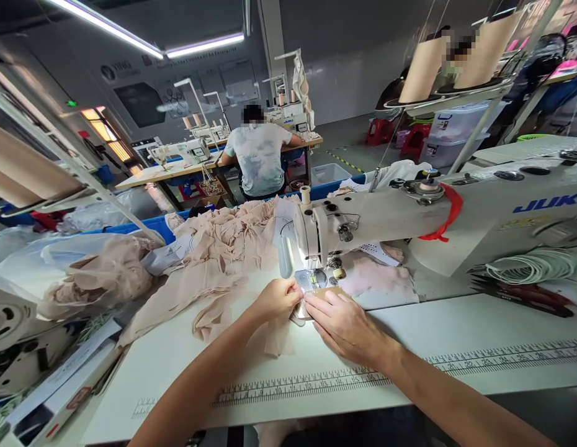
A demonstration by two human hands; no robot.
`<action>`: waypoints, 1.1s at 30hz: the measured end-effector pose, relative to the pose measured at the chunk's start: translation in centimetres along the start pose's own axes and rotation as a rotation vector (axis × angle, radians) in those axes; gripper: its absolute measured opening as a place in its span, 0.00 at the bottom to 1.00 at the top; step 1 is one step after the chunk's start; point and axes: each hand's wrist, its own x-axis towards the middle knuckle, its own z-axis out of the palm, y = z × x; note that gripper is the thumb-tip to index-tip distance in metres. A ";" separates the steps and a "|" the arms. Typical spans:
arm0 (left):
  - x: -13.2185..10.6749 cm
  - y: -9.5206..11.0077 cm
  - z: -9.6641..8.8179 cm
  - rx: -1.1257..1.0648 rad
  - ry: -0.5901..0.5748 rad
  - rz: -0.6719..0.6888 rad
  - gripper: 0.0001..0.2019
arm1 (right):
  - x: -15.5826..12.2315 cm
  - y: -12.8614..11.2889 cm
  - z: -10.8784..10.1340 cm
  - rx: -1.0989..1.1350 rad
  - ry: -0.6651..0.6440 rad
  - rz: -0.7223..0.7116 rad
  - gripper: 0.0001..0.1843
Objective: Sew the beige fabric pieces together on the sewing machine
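My left hand (277, 299) is closed in a pinch on a thin beige fabric piece (274, 338) just in front of the presser foot (307, 278) of a white Juki sewing machine (456, 214). My right hand (344, 326) lies flat beside it, fingers pressed down on the same fabric near the needle plate. The fabric hangs down below my left hand over the white table (409, 347). The machine's lamp lights the spot.
A heap of beige fabric (223, 248) lies left of the machine, with more in a plastic bag (84, 273). A coil of white cord (535, 267) and red-handled scissors (525, 295) lie at right. A printed ruler (316, 382) runs along the table's front. Another person (258, 155) sits sewing behind.
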 end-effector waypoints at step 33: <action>0.1 1.5 0.5 0.220 0.067 -0.134 0.07 | -0.8 1.3 0.1 0.084 0.010 0.217 0.14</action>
